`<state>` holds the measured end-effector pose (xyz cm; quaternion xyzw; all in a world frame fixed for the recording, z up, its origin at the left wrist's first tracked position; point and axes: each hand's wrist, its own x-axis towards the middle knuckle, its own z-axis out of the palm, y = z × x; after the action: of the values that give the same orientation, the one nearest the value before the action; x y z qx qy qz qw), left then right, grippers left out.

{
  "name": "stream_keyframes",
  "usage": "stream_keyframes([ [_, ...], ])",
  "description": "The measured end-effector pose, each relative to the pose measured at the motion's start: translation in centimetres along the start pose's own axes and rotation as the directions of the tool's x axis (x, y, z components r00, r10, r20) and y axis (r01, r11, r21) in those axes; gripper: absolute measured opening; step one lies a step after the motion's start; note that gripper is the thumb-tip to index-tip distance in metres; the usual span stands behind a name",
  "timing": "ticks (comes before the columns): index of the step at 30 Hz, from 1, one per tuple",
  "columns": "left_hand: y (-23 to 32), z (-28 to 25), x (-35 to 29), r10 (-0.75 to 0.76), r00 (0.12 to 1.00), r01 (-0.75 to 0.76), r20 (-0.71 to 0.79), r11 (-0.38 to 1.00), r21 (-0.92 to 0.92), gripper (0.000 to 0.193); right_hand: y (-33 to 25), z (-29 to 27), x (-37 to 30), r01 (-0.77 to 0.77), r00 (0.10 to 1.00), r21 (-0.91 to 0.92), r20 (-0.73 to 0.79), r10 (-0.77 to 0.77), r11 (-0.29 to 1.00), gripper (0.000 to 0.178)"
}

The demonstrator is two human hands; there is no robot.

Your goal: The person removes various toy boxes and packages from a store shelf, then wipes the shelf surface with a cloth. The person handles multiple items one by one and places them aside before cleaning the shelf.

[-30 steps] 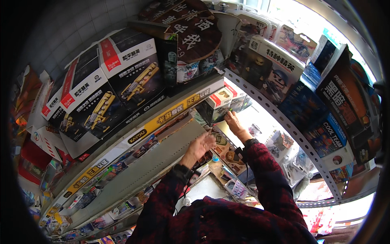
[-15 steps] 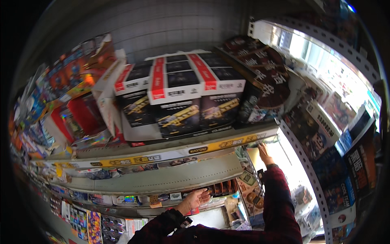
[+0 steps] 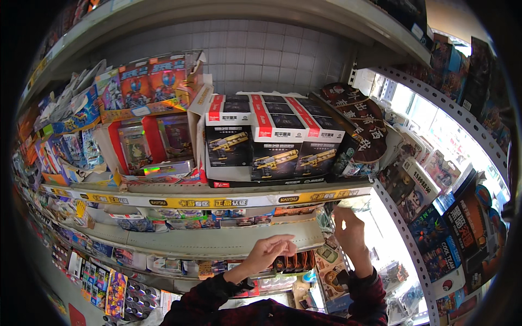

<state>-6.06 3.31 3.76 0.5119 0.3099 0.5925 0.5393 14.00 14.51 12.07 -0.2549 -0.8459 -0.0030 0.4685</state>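
My left hand point(image 3: 269, 252) hovers in front of the lower grey shelf point(image 3: 212, 238), palm turned to the right. Its fingers are partly bent and apart, with nothing seen in them. To its right, my right hand point(image 3: 350, 232) is raised just below the right end of the yellow and white shelf strip point(image 3: 239, 202). Its fingers curl toward the thumb in a pinch; whether something small is between them is too unclear to tell. On the shelf above stand several black boxes point(image 3: 276, 157) with red and white tops and a yellow toy-gun picture.
Red-lined display boxes point(image 3: 147, 146) stand left of the black boxes. A dark brown rounded display piece point(image 3: 361, 127) leans at their right. A perforated metal upright point(image 3: 405, 239) bounds the right side, with hanging toy packs point(image 3: 443, 244) beyond. Small boxes point(image 3: 212, 269) line the lower shelves.
The view has tilted up and shifted left, showing more upper shelf. My right hand has drawn back from the shelf strip's end and curled its fingers. My left hand has come nearer to it.
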Motion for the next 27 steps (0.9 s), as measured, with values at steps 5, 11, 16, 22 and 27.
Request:
stream_keyframes([
  [5, 8.9, 0.5, -0.4, 0.598, 0.791, -0.448, -0.126, 0.708, 0.547, 0.025, -3.1, -0.3, 6.9, -0.019, 0.983, -0.056, -0.182, 0.009, 0.998, 0.03],
  [11, 13.2, -2.0, 0.1, 0.851, 0.524, -0.234, 0.043, 0.095, 0.967, 0.029, -2.5, 2.3, 9.5, -0.147, 0.977, -0.101, -0.167, 0.129, 0.984, 0.034],
  [16, 14.5, -4.4, 2.1, 0.604, 0.778, -0.09, 0.172, -0.165, 0.982, 0.023, -2.3, 2.2, 9.3, -0.05, 0.993, -0.164, -0.117, 0.031, 0.985, 0.02],
  [22, 15.9, -6.5, 4.0, 0.297, 0.955, 0.09, -0.02, -0.222, 0.971, 0.015, -1.4, 1.9, 8.7, 0.108, 0.992, -0.149, -0.042, -0.115, 0.983, 0.012],
  [27, 15.8, -6.8, 4.2, 0.435, 0.897, 0.019, 0.071, -0.199, 0.98, 0.009, -0.5, 2.4, 8.3, 0.224, 0.969, -0.206, -0.053, -0.24, 0.952, 0.02],
])
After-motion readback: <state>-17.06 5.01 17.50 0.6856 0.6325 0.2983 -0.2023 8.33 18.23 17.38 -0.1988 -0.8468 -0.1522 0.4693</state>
